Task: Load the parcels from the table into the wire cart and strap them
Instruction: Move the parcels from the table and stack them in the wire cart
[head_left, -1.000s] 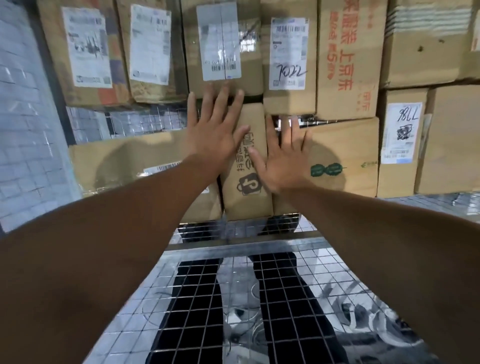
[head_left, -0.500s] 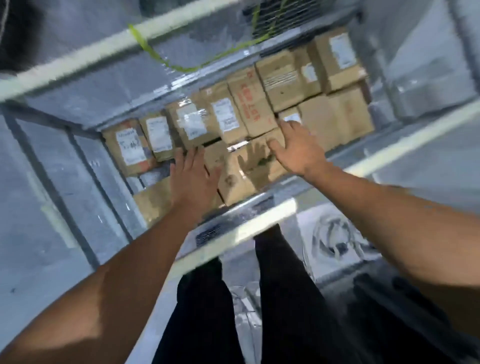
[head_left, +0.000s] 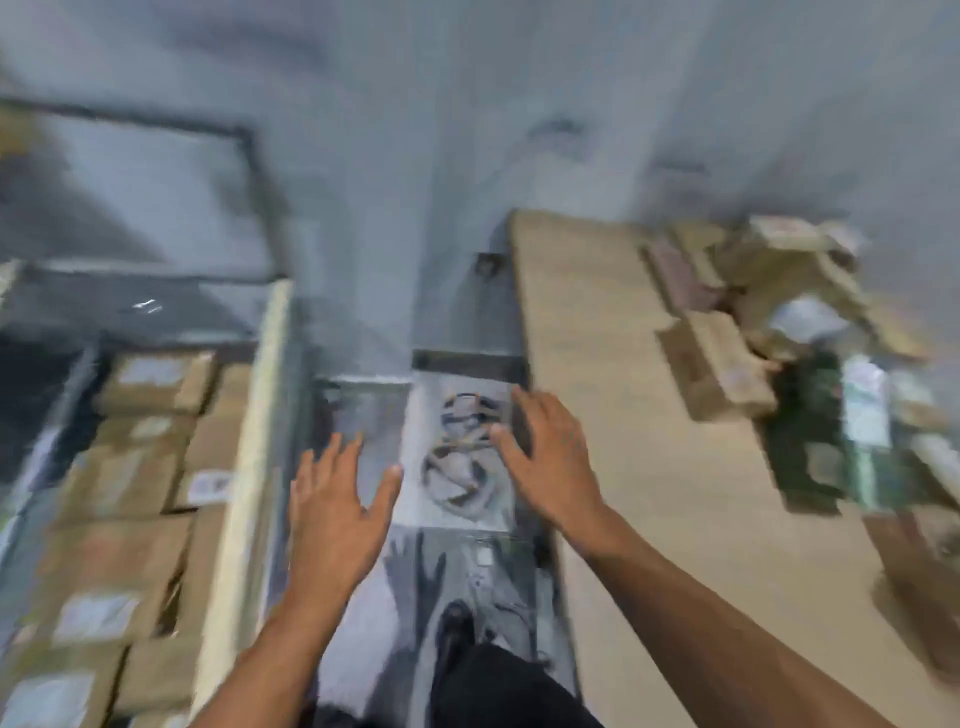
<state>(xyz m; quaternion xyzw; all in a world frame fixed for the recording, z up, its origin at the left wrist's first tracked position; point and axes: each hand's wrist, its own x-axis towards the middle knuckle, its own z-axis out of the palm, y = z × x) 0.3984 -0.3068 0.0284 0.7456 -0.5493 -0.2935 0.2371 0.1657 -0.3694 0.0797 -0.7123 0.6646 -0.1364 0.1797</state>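
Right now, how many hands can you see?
2. The left hand hovers near the wire cart; the right hand hovers by the table edge. Both hold nothing.

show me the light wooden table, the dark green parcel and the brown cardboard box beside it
light wooden table (head_left: 597, 332), head view, bare stretch of its top
dark green parcel (head_left: 802, 447), head view, its blurred green top face
brown cardboard box (head_left: 719, 371), head view, middle of its top face

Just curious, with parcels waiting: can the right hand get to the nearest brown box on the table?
Probably yes: the right hand is open and empty, and only bare table lies between it and the brown box.
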